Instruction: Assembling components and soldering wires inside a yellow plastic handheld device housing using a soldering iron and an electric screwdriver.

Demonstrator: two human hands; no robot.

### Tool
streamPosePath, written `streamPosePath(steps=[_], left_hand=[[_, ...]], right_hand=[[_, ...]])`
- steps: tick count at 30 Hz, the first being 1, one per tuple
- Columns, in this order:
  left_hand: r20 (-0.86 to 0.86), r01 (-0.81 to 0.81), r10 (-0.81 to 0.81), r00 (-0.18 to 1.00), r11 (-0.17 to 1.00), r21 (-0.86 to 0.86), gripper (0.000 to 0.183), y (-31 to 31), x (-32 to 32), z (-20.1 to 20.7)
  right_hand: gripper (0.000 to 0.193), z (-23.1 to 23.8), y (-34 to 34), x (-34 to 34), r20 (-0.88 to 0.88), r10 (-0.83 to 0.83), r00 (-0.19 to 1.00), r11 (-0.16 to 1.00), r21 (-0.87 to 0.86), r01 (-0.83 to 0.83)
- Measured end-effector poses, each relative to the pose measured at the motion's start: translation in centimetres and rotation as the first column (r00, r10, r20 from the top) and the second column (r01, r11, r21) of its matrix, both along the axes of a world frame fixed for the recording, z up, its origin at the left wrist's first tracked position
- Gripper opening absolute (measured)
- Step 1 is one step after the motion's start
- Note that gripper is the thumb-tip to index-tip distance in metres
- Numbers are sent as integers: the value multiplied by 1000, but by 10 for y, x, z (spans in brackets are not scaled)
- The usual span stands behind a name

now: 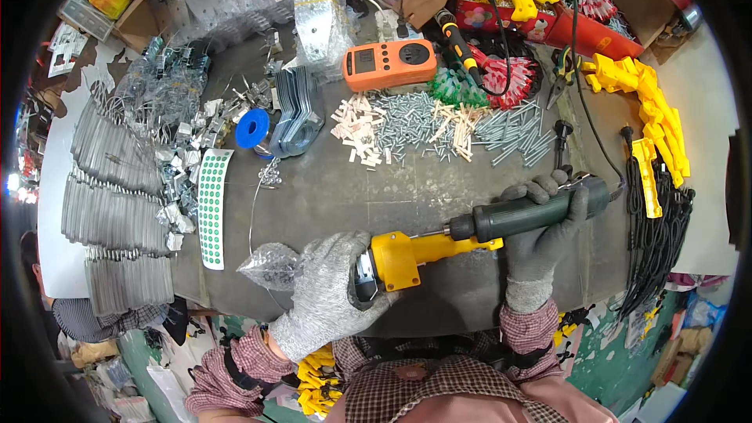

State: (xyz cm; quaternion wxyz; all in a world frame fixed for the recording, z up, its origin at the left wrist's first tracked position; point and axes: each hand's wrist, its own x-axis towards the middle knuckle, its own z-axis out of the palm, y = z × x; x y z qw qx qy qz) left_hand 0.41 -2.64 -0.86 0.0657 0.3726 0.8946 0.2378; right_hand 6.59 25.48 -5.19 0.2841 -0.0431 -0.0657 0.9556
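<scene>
My left hand (329, 290), in a grey knit glove, is wrapped around the head of a yellow plastic tool body (407, 257) near the front edge of the dark workbench (352, 196). In my right hand (540, 239), also grey-gloved, is a dark green electric screwdriver (533, 215), lying level with its tip against the yellow part. A small clear bag of screws (270, 266) lies just left of my left hand.
Piles of loose screws (415, 121) and pale plastic pieces (356, 129) lie mid-bench. Behind them sit an orange meter (389, 64) and a soldering iron (460, 45). Yellow tool shells (654, 110) and black cables (658, 235) line the right; metal brackets (117, 188), a green sticker sheet (211, 207) and a blue spool (252, 128) the left.
</scene>
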Motion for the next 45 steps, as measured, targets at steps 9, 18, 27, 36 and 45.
streamPosePath(steps=[9,18,27,36,45], left_hand=[[47,49,-53,998,996,72,69,-2,-9,-2],[237,60,-74,969,996,67,69,-17,-25,6],[334,280,-254,908,960,-31,71,-16,-43,14],[218,282,-274,937,959,-4,75,-19,-39,6],[252,132,-116,961,990,-47,94,-21,-28,24]], right_hand=[[28,2,-7,-8,7,3,1000,999,-48,-3],[37,-2,-5,-8,-7,0,1000,1000,21,0],[36,-10,-7,-9,1,12,1000,999,46,-12],[35,-4,-19,-12,102,-42,994,999,17,40],[43,-8,-14,-7,58,-7,998,987,159,-3]])
